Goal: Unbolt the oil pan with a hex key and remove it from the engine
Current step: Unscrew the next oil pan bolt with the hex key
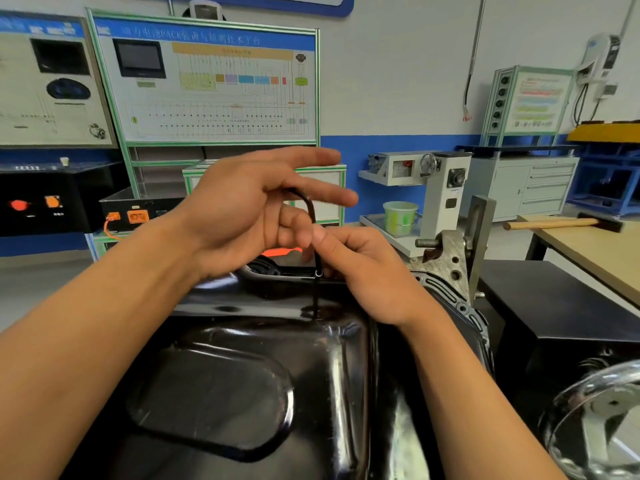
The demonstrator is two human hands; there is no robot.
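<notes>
A glossy black oil pan [249,382] fills the lower middle of the view, bottom side up on the engine. A black L-shaped hex key [313,233] stands upright at the pan's far flange, its tip down in a bolt [318,274]. My left hand [249,209] is above it, fingers spread, with the key's bent short arm between the fingers. My right hand [360,271] pinches the key's long shaft just above the bolt.
The grey engine flange and stand bracket [450,261] rise right of the pan. A chrome handwheel [599,420] sits at the lower right. A wooden bench with a hammer [561,223] stands far right. Training panels and cabinets line the back wall.
</notes>
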